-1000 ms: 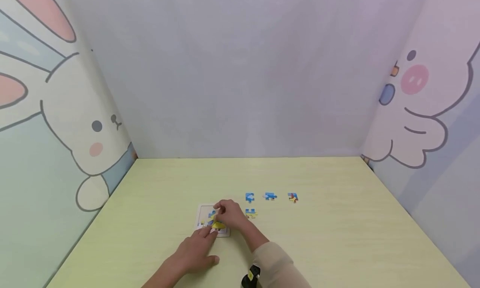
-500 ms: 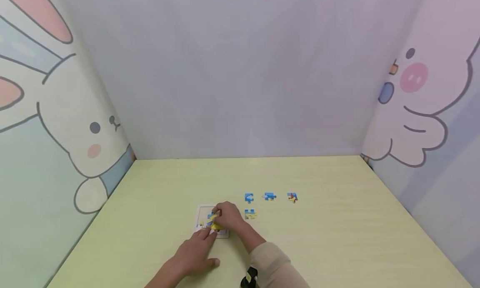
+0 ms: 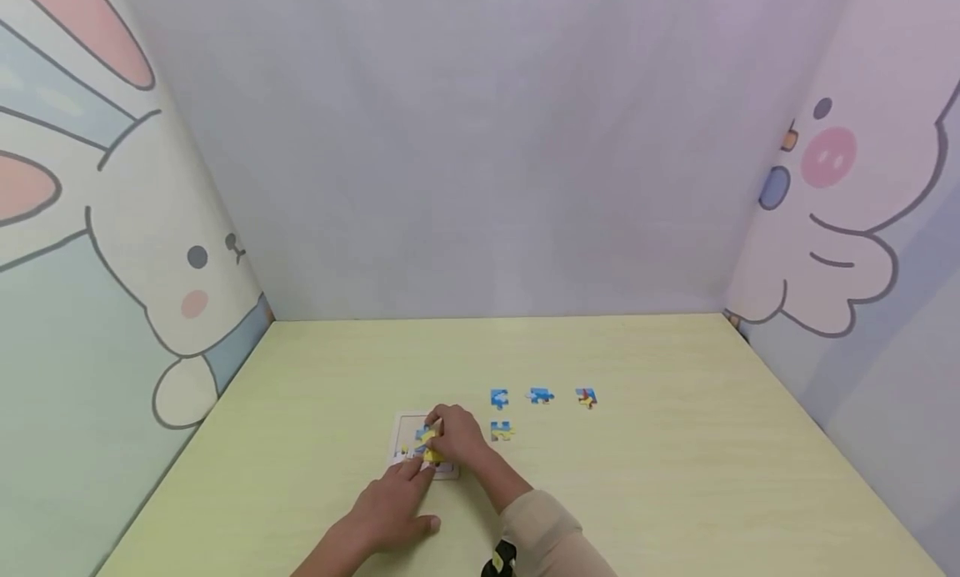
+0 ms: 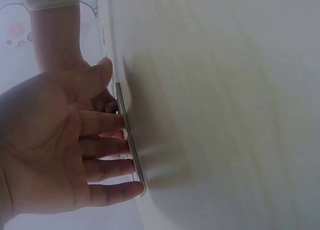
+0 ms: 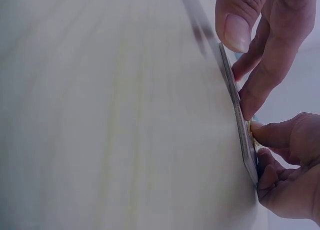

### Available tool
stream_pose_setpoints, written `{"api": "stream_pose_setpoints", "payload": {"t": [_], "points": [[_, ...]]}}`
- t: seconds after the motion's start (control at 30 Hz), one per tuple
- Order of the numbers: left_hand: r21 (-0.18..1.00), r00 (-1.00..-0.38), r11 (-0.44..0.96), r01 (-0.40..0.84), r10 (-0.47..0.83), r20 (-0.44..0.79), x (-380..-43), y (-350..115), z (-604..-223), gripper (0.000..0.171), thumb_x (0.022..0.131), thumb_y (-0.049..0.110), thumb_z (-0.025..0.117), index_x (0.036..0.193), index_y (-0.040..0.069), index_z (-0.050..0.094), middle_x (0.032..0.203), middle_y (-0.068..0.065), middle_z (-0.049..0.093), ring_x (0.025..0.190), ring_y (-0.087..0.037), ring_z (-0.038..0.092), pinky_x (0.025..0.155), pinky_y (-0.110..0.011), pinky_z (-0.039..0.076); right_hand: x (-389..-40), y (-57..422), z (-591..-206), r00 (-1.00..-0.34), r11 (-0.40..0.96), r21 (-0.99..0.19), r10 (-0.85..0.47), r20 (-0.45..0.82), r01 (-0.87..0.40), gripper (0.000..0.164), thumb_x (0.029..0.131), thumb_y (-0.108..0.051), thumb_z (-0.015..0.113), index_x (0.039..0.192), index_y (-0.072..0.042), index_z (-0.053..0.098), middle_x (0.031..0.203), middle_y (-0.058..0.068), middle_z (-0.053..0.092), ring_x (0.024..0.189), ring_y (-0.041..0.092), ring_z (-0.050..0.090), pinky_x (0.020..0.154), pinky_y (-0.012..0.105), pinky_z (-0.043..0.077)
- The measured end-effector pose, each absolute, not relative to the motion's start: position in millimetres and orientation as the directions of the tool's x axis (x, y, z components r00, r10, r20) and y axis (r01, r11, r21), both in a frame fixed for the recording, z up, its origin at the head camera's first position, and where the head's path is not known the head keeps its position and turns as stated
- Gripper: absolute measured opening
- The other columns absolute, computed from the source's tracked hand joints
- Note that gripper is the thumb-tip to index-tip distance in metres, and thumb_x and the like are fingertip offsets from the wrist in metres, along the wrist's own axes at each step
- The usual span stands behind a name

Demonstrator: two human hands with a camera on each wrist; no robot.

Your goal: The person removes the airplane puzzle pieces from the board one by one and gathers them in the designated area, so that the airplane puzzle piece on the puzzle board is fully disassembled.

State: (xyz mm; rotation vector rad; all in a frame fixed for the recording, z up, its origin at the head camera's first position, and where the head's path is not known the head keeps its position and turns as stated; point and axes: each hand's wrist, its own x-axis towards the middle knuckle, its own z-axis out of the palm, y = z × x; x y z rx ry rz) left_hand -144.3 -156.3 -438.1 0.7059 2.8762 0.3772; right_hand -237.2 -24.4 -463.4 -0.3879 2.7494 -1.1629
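In the head view, my left hand (image 3: pixel 390 509) lies with its fingertips on the near part of a pale puzzle tray (image 3: pixel 405 415), thumb spread away over the table. The left wrist view shows those fingers (image 4: pixel 102 146) straight against the tray. My right hand (image 3: pixel 459 435) is over the tray's right side, pinching a blue-and-yellow puzzle piece (image 3: pixel 425 434) with thumb and fingers. Its curled fingers touch the tray in the right wrist view, where the piece itself is mostly hidden. Yellow pieces (image 3: pixel 432 456) sit in the tray between both hands, partly covered.
Loose puzzle pieces lie right of the tray: a blue one (image 3: pixel 499 398), another blue one (image 3: pixel 540 395), a blue-red-yellow one (image 3: pixel 587 398) and a blue-yellow one (image 3: pixel 502 431). A black object (image 3: pixel 498 559) is beside the right sleeve. Printed walls bound the pale table (image 3: pixel 675 444).
The right hand has shifted slightly down at the tray, and the piece at its fingertips looks lower and flatter. The left hand and the loose pieces stay in place.
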Motion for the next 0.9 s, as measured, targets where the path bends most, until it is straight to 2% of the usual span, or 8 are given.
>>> {"api": "stream_pose_setpoints", "payload": {"t": [0.23, 0.5, 0.9], "points": [[0.28, -0.873, 0.857, 0.433, 0.476, -0.107, -146.6, -156.8, -438.6, 0.066, 0.081, 0.043, 0.067, 0.127, -0.002, 0.053, 0.134, -0.022, 0.044, 0.119, -0.04, 0.042, 0.076, -0.056, 0.044, -236.9, -22.8, -463.9, -0.953, 0.587, -0.786, -0.304, 0.007, -0.193, 0.022, 0.081, -0.002, 0.07, 0.095, -0.013, 0.058, 0.068, -0.002, 0.049, 0.061, 0.012, 0.047, 0.051, 0.023, 0.04], [0.277, -0.872, 0.855, 0.438, 0.479, -0.1, -147.8, -157.2, -441.3, 0.066, 0.081, 0.043, 0.068, 0.127, -0.002, 0.053, 0.134, -0.022, 0.045, 0.119, -0.04, 0.042, 0.076, -0.057, 0.044, -238.7, -18.4, -469.8, -0.953, 0.476, -0.859, -0.301, 0.042, -0.188, 0.015, 0.082, -0.002, 0.066, 0.093, -0.011, 0.062, 0.067, -0.003, 0.052, 0.059, 0.01, 0.049, 0.052, 0.023, 0.042], [0.309, -0.88, 0.85, 0.427, 0.469, -0.076, -150.5, -158.9, -445.6, 0.062, 0.08, 0.04, 0.069, 0.123, -0.001, 0.056, 0.131, -0.022, 0.047, 0.116, -0.04, 0.045, 0.076, -0.059, 0.043, -233.3, -5.8, -465.0, -0.946, 0.373, -0.891, -0.286, 0.155, -0.259, 0.014, 0.084, -0.003, 0.065, 0.097, -0.007, 0.062, 0.07, -0.003, 0.054, 0.06, 0.009, 0.049, 0.052, 0.023, 0.042]]}}
